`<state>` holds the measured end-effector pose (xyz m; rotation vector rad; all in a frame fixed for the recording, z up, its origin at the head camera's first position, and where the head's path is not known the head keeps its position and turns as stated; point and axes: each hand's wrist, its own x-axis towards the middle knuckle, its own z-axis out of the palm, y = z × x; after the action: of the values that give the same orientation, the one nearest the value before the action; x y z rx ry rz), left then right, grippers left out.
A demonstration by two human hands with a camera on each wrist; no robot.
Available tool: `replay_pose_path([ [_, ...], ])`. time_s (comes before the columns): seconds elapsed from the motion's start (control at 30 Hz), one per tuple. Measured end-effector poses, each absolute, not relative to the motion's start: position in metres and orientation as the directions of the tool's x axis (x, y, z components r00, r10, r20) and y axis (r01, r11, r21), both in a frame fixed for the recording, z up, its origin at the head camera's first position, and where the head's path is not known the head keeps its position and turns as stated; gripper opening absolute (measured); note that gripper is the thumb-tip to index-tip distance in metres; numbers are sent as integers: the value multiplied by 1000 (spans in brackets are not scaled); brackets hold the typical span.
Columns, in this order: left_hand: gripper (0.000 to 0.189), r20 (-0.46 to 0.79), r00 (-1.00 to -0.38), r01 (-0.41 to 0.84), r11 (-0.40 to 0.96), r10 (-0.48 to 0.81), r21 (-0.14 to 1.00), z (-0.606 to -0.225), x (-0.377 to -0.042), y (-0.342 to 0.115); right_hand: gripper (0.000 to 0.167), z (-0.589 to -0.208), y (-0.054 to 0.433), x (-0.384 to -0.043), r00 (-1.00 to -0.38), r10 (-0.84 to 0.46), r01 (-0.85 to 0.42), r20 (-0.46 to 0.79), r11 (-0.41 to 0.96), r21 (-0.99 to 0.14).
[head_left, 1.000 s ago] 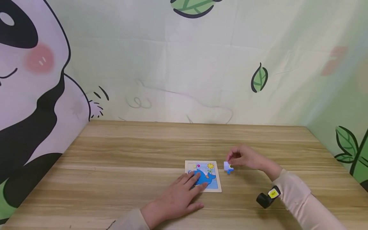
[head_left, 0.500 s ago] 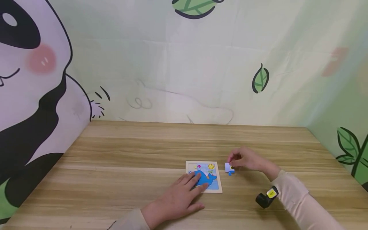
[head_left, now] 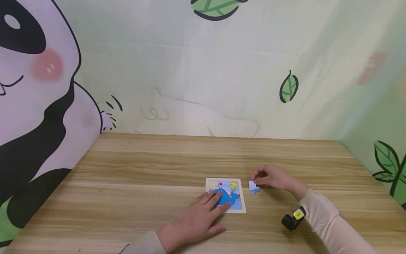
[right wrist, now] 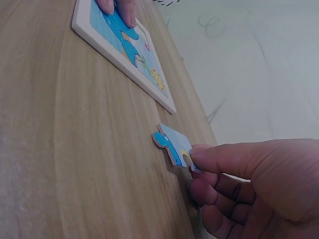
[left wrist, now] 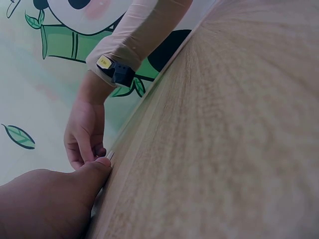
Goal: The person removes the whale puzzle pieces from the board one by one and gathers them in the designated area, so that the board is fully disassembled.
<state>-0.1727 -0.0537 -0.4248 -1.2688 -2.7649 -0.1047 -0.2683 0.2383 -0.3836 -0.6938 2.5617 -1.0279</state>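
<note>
A framed jigsaw puzzle [head_left: 235,199] with a blue whale and a yellow sun lies on the table. My left hand [head_left: 200,215] rests on its lower left part, fingers spread over the whale and hiding some of the picture. A bare recess shows at the board's upper left corner. Right of the board, my right hand [head_left: 274,177] pinches a puzzle piece [right wrist: 173,143] between thumb and fingers. The piece is pale lilac and blue with a bit of yellow, and it is held close over the table, apart from the board's frame.
The wood-grain table [head_left: 142,162] runs back to a wall [head_left: 190,70] printed with a panda and leaves. A black wrist camera [head_left: 292,220] with a yellow label is strapped to the right sleeve.
The view shifts slightly. Both hands keep nearly the same pose, the left on the board and the right pinching the piece, which moves very little.
</note>
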Motion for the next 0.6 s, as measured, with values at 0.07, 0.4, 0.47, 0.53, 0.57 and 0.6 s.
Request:
replay_pose_path([
  [0.07, 60, 118, -648, 759, 651, 752, 20, -426, -173, -54, 12, -384, 238, -269, -841, -534, -332, -84, 634, -698],
  [0.4, 60, 120, -649, 758, 652, 752, 10, -426, -173, -54, 11, -388, 239, -270, -846, -530, -354, -66, 649, -673],
  [0.47, 60, 117, -650, 757, 653, 751, 13, -425, -173, -54, 11, -388, 238, -270, -847, -528, -355, -64, 650, -672],
  [0.53, 60, 116, -651, 757, 654, 750, 19, -425, -172, -54, 12, -388, 238, -270, -848, -527, -354, -63, 650, -673],
  [0.57, 60, 118, -651, 756, 654, 750, 20, -425, -172, -54, 12, -388, 239, -270, -848, -526, -353, -63, 650, -673],
  [0.6, 60, 119, -651, 757, 653, 750, 20, -424, -172, -54, 12, -388, 239, -270, -849, -525, -351, -63, 648, -676],
])
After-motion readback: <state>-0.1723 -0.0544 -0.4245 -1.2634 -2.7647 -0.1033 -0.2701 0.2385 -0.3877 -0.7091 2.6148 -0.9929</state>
